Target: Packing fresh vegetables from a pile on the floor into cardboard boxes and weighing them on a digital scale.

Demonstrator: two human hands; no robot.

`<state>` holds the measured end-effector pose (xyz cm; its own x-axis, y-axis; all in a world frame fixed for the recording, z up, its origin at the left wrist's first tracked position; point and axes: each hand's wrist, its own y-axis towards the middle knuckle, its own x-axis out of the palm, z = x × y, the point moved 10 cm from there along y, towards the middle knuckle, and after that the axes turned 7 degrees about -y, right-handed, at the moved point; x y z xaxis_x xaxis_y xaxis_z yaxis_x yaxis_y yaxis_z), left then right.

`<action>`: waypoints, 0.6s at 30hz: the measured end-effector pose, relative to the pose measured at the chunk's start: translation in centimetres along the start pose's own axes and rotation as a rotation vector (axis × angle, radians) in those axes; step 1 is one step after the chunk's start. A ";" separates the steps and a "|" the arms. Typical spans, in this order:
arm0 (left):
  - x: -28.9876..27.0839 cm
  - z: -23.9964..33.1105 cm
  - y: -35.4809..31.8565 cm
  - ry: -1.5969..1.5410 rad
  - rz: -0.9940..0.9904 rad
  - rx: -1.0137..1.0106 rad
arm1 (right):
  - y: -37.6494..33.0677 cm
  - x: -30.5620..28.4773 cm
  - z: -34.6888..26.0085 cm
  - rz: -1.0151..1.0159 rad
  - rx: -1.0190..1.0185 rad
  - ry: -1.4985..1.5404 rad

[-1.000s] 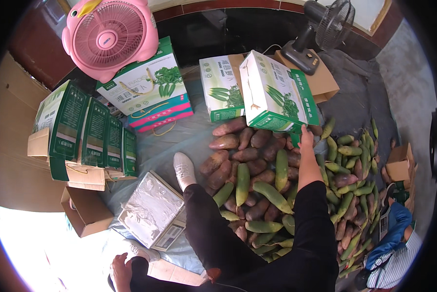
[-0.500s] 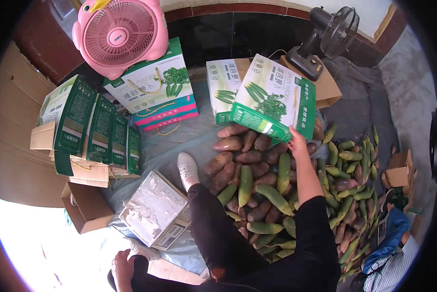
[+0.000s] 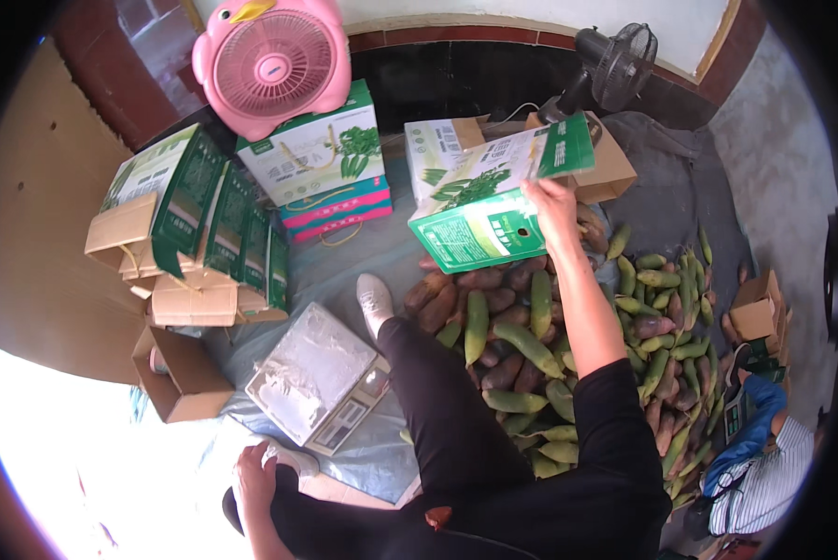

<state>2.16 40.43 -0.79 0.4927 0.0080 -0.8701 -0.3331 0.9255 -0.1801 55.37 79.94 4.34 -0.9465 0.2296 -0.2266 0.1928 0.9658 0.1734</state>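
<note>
While a small brown cardboard box [image 3: 199,408] stands open with a pale round thing [image 3: 158,362] inside, the row of green-and-white cartons [image 3: 247,245] behind it has brown flaps jutting out, contents hidden. The right hand [image 3: 554,205] grips the edge of a radish carton [image 3: 475,235], tilted over the far end of a heap of green radishes [image 3: 528,348]. White and green, it bears printed leafy radishes and a small dark spot. The left hand [image 3: 253,478] rests near the knee; whether it is closed, I cannot tell.
</note>
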 end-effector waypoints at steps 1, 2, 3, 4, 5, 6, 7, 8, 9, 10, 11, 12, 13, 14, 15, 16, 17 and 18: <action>-0.6 1.2 -0.2 0.042 0.039 0.074 | -1.1 0.8 -2.0 -0.009 0.001 0.001; -0.7 1.2 -0.5 0.015 0.031 0.058 | -2.2 1.9 -4.5 -0.010 -0.057 -0.045; -0.9 1.2 -0.6 -0.015 0.025 0.048 | -3.4 3.0 -7.8 -0.006 -0.120 -0.091; -1.1 1.4 -0.8 -0.017 0.027 0.046 | -4.9 4.3 -10.3 -0.010 -0.130 0.020; -1.3 1.7 -1.0 -0.032 0.031 0.060 | -4.9 5.8 -9.9 -0.047 -0.154 0.105; -1.6 2.0 -1.1 -0.044 0.038 0.073 | -5.4 7.2 -10.5 -0.054 -0.176 0.117; -1.8 1.9 -1.3 -0.041 0.043 0.059 | -6.2 8.8 -11.1 -0.068 -0.193 0.132; -2.1 2.1 -1.4 -0.118 0.062 0.091 | -7.2 10.3 -11.8 -0.090 -0.225 0.049; -2.5 2.6 -1.3 -0.195 0.083 0.128 | -8.1 11.7 -12.7 -0.106 -0.261 -0.035; -2.8 3.2 -1.3 -0.236 0.097 0.157 | -9.9 13.2 -14.4 -0.128 -0.288 -0.087; -3.2 4.1 -1.3 -0.276 0.112 0.187 | -11.2 14.9 -15.3 -0.157 -0.323 -0.146; -3.5 4.9 -1.2 -0.343 0.097 0.156 | -12.7 16.6 -16.0 -0.197 -0.341 -0.142; -3.5 5.0 -1.2 -0.451 0.085 0.139 | -14.5 18.5 -16.7 -0.242 -0.361 -0.135; -3.7 5.3 -1.3 -0.502 0.055 0.101 | -16.4 20.2 -17.6 -0.232 -0.444 -0.174; -3.9 6.4 -1.2 -0.558 0.017 0.070 | -18.3 21.6 -18.3 -0.214 -0.524 -0.220; -3.8 6.8 -0.9 -0.558 0.018 0.063 | -20.2 23.2 -18.5 -0.258 -0.533 -0.248; -3.5 7.0 -0.6 -0.645 -0.011 0.072 | -22.2 25.1 -18.7 -0.307 -0.542 -0.268; -3.1 7.1 -0.5 -0.735 -0.044 0.083 | -24.2 26.6 -18.7 -0.364 -0.525 -0.273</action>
<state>6.54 42.67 5.27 0.9249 0.1950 -0.3264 -0.2535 0.9561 -0.1470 20.71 60.42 12.09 -0.8149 -0.0088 -0.5795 -0.3401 0.8168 0.4659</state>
